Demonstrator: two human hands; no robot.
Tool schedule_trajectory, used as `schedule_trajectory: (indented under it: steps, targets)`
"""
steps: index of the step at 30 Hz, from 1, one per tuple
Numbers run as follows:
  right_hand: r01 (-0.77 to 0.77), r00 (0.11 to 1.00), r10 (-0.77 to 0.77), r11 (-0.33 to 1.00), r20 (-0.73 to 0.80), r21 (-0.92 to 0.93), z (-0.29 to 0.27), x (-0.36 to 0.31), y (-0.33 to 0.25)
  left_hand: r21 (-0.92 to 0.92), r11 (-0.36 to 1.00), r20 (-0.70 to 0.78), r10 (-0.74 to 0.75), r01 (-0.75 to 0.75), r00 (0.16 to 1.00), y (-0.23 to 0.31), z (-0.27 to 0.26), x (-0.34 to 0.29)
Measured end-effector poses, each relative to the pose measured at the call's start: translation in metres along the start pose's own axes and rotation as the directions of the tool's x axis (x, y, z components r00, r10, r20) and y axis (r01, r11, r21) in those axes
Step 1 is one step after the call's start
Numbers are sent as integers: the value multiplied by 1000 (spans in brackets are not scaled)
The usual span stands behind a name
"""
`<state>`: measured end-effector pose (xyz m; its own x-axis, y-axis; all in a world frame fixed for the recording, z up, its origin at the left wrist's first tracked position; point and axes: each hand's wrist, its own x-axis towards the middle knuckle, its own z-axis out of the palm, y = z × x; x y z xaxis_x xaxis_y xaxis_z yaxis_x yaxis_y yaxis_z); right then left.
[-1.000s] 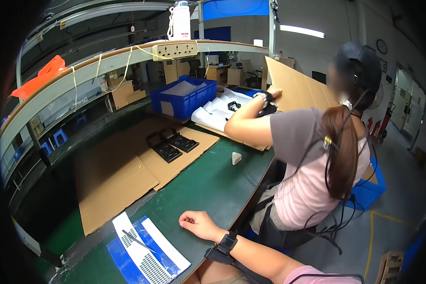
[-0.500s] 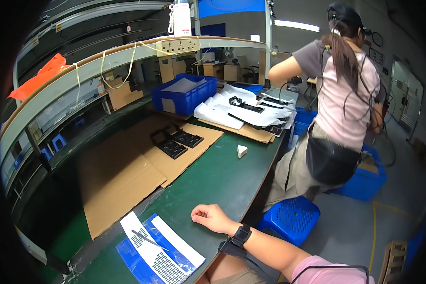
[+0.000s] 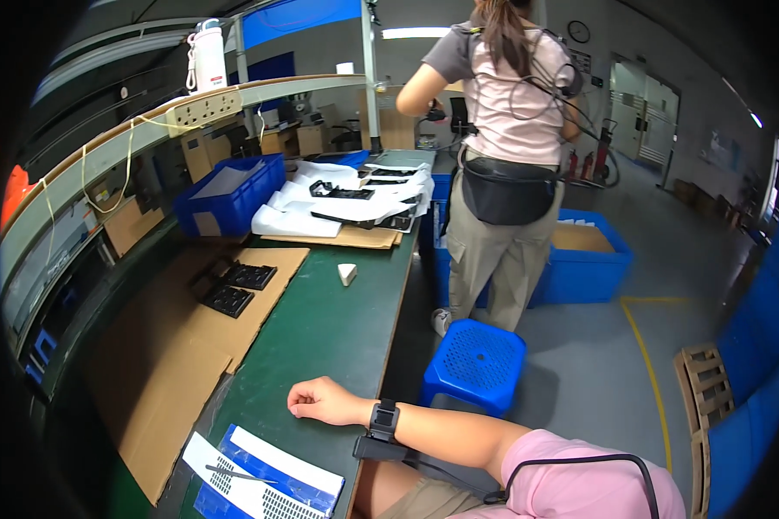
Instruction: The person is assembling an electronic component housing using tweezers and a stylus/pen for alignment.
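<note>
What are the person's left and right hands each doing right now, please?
Left hand: not in view.
Right hand: loosely curled, holding nothing, resting on the green table near the blue and white sheet.

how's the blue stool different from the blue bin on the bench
The blue stool stands on the floor beside the bench; the blue bin sits up on the bench. The stool has a closed top dotted with small holes; the bin is open-topped with white sheets inside. The stool is brighter blue. Both look like plastic.
</note>
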<state>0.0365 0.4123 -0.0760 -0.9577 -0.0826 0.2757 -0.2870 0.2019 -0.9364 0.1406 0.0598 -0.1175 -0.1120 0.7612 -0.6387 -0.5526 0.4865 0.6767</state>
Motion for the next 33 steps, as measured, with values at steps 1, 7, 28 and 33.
schedule_trajectory:
  steps: [1, 7, 28, 33]
  targets:
    - [3, 1000, -3, 1000, 8, -27, 1, 0, -1, 8, 1000, 14, -4, 4, 1000, 0, 0, -1]
    - [-22, 1000, 23, 999, -14, 44, 3, -1, 3, -1, 1000, 47, 3, -3, 999, -10, 12, -12]
    - [246, 846, 85, 813, 526, -527, 27, 39, -62, -215, 977, -355, -92, 14, 930, -16, 103, -133]
    - [344, 819, -10, 808, 573, -478, 53, 46, -74, -221, 973, -504, -177, 71, 845, 28, 129, -156]
